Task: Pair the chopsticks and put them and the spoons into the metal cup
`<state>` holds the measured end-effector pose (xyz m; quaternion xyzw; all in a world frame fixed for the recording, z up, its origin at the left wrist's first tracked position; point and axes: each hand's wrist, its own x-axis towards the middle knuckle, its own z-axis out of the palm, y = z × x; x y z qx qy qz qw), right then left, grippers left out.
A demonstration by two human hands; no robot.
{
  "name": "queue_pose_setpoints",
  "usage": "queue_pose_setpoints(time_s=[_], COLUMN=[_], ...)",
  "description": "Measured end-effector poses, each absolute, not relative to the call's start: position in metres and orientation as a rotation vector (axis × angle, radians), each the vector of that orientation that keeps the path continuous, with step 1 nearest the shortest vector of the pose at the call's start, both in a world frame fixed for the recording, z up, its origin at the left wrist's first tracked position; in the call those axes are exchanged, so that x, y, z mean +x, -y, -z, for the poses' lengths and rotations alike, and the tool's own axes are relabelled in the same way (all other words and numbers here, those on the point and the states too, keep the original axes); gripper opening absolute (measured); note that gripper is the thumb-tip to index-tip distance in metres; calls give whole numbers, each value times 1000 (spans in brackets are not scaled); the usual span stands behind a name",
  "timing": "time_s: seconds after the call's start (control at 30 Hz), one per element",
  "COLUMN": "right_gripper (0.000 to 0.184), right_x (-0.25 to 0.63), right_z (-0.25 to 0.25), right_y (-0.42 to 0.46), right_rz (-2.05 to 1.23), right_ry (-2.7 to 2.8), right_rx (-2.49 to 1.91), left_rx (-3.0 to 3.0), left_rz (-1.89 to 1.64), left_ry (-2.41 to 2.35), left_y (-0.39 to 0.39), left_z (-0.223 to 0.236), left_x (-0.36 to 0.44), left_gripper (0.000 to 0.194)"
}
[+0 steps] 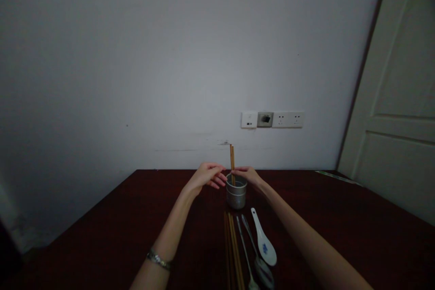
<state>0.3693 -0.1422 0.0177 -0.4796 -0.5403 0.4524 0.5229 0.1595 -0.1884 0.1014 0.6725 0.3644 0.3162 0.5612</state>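
Note:
A grey metal cup (235,196) stands upright on the dark red table. Two wooden chopsticks (232,158) rise from it, their lower ends inside the cup. My right hand (247,174) pinches these chopsticks just above the rim. To the left of the cup, my left hand (210,175) has its fingers spread and holds nothing; its fingertips come close to the rim. In front of the cup lie several more chopsticks (233,249), two metal spoons (263,272) and a white soup spoon (264,242) with a blue mark in its bowl.
The table (136,217) meets a pale wall behind the cup. White sockets (288,119) and a grey plate are set in that wall. At the right stands a panelled door (401,145). A thin strip (338,177) lies along the table's far right edge.

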Motion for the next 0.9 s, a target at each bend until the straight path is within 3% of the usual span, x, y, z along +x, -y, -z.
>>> queue_pose_setpoints(time_s=[0.2, 0.4, 0.67, 0.9], right_gripper=[36, 28, 40, 39], right_x=[403, 449, 463, 457], right_z=[-4, 29, 70, 79], right_y=[154, 196, 260, 271], right_rz=[-997, -451, 61, 152], right_ry=[1219, 1391, 1871, 1846], right_rx=[-1272, -1689, -1882, -1870], left_rx=[1600, 1634, 1758, 1937], left_rz=[-726, -747, -725, -466], left_ry=[-866, -846, -756, -1028], left_y=[188, 202, 255, 246], left_z=[-100, -111, -138, -88], left_x=[160, 161, 160, 166], left_gripper=[29, 30, 32, 17])
